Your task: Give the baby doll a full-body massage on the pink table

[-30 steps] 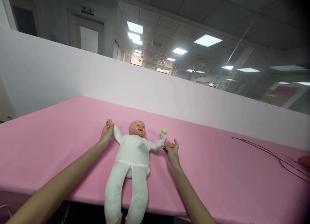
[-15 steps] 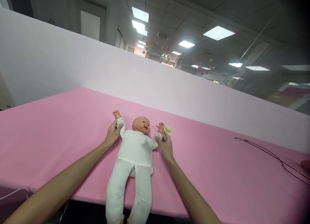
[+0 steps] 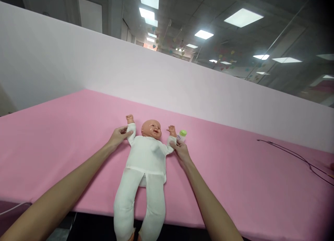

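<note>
A baby doll in a white cloth body lies on its back on the pink table cover. Its head points to the far side, both arms are raised, and its lower legs reach past the near edge. My left hand grips the doll's raised arm on the left, thumb in front of the sleeve. On the other side, my right hand holds the doll's right-side arm just below its plastic hand. A small bottle with a green lid stands right behind my right hand, which partly covers it.
A white partition wall runs along the back of the table. Thin black cables lie at the right, and a white cable hangs by the near left edge. Lit ceiling panels show beyond the wall.
The doll's arms have shifted slightly, the left-side one more upright. My right hand has moved a little lower on its arm, and more of the bottle shows. The view has tilted down slightly.
</note>
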`<state>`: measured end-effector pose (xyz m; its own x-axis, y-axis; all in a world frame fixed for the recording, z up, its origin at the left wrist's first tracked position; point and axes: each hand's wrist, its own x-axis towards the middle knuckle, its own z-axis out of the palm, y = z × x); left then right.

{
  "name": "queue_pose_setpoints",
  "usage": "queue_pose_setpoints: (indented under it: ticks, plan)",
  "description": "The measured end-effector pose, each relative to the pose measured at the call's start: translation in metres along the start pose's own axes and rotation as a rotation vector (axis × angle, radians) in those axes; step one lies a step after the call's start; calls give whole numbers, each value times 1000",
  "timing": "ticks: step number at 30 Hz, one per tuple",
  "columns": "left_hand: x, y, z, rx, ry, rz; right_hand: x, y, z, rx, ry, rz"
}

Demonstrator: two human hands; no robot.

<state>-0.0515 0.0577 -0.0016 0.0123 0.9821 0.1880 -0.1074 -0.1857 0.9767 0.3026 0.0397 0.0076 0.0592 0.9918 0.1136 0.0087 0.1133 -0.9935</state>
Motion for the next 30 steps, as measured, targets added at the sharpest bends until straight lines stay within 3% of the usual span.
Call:
queue_pose_setpoints:
  ticks: [2,6,10,13,16,21,26,30]
  plan:
    - [-1,7,-11,-53,-142,-4,-5,-8,-10,29,-155,14]
    - [-5,14,-30,113,-450,-21,-14,-18,-22,-153,-457,-16]
    - [-8,14,-30,190,-482,-8,-14,-17,-25,-253,-641,-41]
    - [-10,14,-22,104,-373,-4,-15,-16,-20,-199,-559,-49]
    - [-11,13,-12,59,-224,-2,-16,-13,-8,-92,-391,-24]
    - [-8,2,-2,218,-63,-5,-14,-3,13,-113,-83,16]
    - [-6,-4,-2,265,-27,-10,-15,-3,13,-121,-74,41]
    - [-7,5,-10,84,-145,-5,-16,-9,3,-26,-196,35]
